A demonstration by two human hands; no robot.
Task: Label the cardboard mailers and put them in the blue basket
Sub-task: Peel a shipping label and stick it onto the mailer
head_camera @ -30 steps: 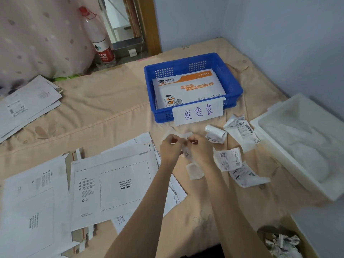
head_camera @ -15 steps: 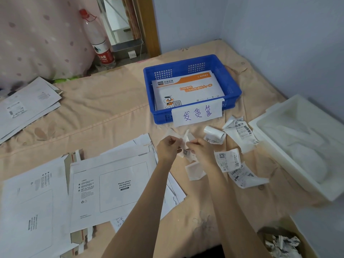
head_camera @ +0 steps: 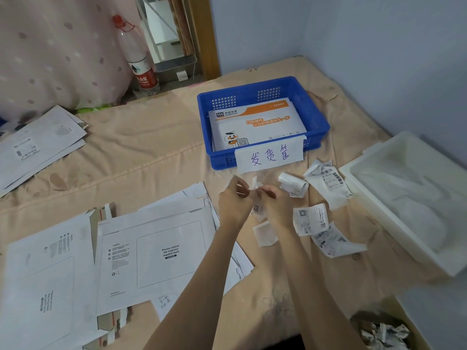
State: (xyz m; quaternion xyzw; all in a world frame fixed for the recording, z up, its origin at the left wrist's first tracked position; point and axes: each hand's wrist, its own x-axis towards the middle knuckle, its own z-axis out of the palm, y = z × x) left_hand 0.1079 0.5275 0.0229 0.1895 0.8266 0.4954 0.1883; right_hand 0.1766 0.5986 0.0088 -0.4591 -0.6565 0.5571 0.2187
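Peach bedsheet [head_camera: 156,157]: your left hand [head_camera: 236,200] and right hand [head_camera: 274,202] are still pinching a small white paper label [head_camera: 254,183], peeling it wider, near the blue plastic basket [head_camera: 319,127]; white cardboard mailers [head_camera: 156,253] are waiting at left.

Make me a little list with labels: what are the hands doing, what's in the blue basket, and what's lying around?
left hand: pinches a small label
right hand: pinches the same label
blue basket: holds an orange-and-white mailer
paper sign: on the basket's front
blank mailer: flat, left of the arms
loose labels: scattered right of the hands
white tray: far right
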